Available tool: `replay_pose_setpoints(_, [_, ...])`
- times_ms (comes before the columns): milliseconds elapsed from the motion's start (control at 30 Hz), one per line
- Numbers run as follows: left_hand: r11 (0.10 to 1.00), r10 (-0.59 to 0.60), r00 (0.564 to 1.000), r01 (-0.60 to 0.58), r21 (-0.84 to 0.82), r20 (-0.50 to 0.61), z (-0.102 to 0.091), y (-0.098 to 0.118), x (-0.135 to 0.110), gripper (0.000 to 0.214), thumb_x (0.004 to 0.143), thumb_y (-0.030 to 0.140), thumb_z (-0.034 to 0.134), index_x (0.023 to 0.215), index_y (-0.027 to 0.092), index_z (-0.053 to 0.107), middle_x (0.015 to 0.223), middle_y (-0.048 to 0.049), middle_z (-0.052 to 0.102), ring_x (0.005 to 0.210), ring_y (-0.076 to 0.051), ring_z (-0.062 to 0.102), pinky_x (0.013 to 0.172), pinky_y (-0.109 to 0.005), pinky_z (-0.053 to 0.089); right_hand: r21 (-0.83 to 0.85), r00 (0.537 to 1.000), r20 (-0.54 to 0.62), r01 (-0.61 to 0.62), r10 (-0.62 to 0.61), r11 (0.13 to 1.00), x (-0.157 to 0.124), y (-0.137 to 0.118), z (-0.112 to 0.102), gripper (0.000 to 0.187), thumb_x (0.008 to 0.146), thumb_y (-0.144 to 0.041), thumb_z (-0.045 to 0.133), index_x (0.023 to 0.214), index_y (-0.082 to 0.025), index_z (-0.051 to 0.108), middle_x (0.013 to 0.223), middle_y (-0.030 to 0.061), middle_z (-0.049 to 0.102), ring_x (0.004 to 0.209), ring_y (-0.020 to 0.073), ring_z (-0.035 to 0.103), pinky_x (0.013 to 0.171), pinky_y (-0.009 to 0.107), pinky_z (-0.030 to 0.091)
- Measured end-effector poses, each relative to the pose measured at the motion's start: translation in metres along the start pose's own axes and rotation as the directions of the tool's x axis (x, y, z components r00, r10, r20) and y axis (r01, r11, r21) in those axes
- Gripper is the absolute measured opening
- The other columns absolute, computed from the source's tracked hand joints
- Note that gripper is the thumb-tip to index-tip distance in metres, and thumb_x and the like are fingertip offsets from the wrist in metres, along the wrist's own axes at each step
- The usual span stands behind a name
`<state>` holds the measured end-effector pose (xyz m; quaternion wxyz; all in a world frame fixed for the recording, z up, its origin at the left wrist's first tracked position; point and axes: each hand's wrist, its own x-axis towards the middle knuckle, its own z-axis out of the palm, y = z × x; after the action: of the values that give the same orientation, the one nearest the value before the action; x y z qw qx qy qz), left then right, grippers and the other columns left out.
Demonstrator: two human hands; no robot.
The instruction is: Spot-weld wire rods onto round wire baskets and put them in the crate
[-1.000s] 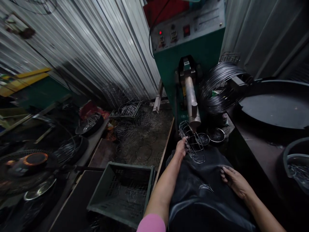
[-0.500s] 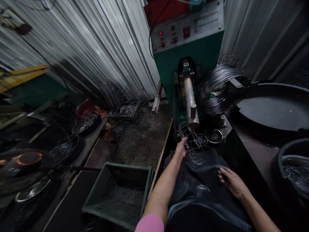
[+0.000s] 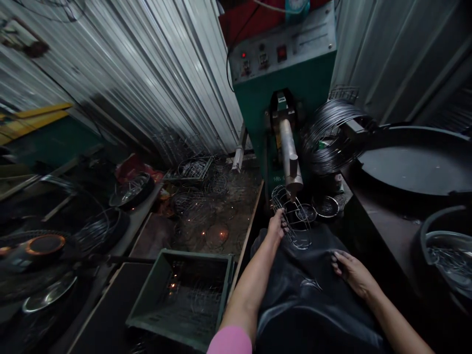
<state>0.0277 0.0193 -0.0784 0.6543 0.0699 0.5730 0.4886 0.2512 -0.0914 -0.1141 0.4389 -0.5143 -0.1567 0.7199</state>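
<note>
Writing: white characters low on green machine [image 3: 250, 101], too small to read
Left hand [image 3: 278, 225]: fingers wrapped on one wire frame [image 3: 294, 227]
Wire frame: tilted, just under end of metal rod [image 3: 289, 152]; contact with rod unclear
Right hand [image 3: 348, 270]: fingers curled at dark cloth [image 3: 287, 307] over lap; can't tell if pinching it
Counts: one wire coil [image 3: 335, 113], one crate [image 3: 155, 297], one red light [image 3: 243, 55] lit
Bench [image 3: 393, 233]: coil near far left corner; wide pan [image 3: 416, 169] toward far edge
Room: dim, corrugated metal wall [image 3: 177, 73]; orange sparks [image 3: 222, 234] over ground left of machine
</note>
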Motion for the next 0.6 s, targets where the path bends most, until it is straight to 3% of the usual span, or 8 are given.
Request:
replay_pose_setpoints(267, [0.999,-0.043,0.999,0.043,-0.034,-0.013,0.0049,0.0098,0.0051,0.041,0.069,0.05,0.064,0.062,0.018,0.039,0.047,0.0083,0.029,0.037,-0.004,0.023,0.037,-0.017,0.019,0.009,1.0,0.007,0.024,-0.024,1.0,-0.0004,0.0,0.0013,0.042,0.049,-0.029,0.088,0.079,-0.013,0.063,0.064,0.0004,0.057,0.052,0.008,0.05,0.04,0.015,0.043])
replay_pose_setpoints(467, [0.972,-0.233,0.972,0.234,-0.035,0.035,0.0099,0.0047,0.008,0.037,0.079,0.045,0.054,0.06,0.018,0.036,0.047,0.0077,0.026,0.037,-0.004,0.019,0.036,-0.017,0.014,0.0,0.999,-0.03,0.025,-0.025,1.0,-0.0028,0.0006,0.001,0.033,0.056,-0.023,0.084,0.079,-0.014,0.063,0.064,0.0008,0.057,0.051,0.0086,0.051,0.041,0.015,0.043])
replay_pose_setpoints(600, [0.979,-0.198,0.98,0.199,-0.049,0.023,0.0092,0.0021,0.0066,0.029,0.077,0.043,0.057,0.069,0.018,0.044,0.049,0.0076,0.029,0.037,-0.003,0.02,0.037,-0.016,0.016,0.004,0.999,-0.028,0.038,-0.038,0.999,-0.0043,-0.0001,0.0009,0.03,0.057,-0.023,0.083,0.078,-0.013,0.063,0.064,0.0014,0.057,0.052,0.0089,0.051,0.04,0.016,0.043])
